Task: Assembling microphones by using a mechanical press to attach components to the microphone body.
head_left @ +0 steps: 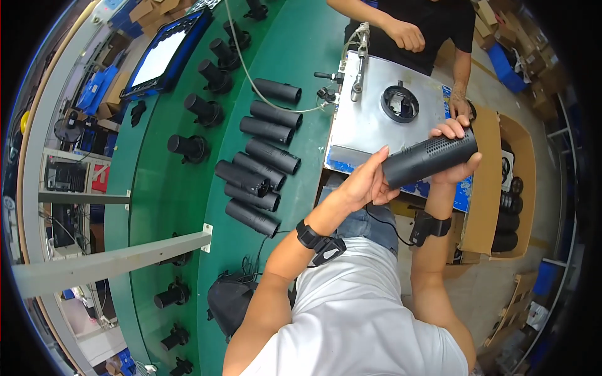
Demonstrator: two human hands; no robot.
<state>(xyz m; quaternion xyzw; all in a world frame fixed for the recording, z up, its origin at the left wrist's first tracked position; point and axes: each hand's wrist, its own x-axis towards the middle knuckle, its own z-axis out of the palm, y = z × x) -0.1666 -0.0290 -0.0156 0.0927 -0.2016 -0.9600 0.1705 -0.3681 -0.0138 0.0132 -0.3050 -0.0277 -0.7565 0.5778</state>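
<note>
I see a long green conveyor belt (182, 188) curving along my left, with a metal work plate (370, 119) ahead holding a black ring (400, 103). A cardboard box (486, 188) sits at the right. Between my hands, above the plate's near edge, is a black perforated tube (429, 156), held tilted. My right hand (456, 150) is wrapped around its far end, fingers closed on it; my left hand (367, 182) presses against its near end. A row of similar black tubes (260, 169) lies on the belt. Another person's hand (406, 34) rests beyond the plate.
</note>
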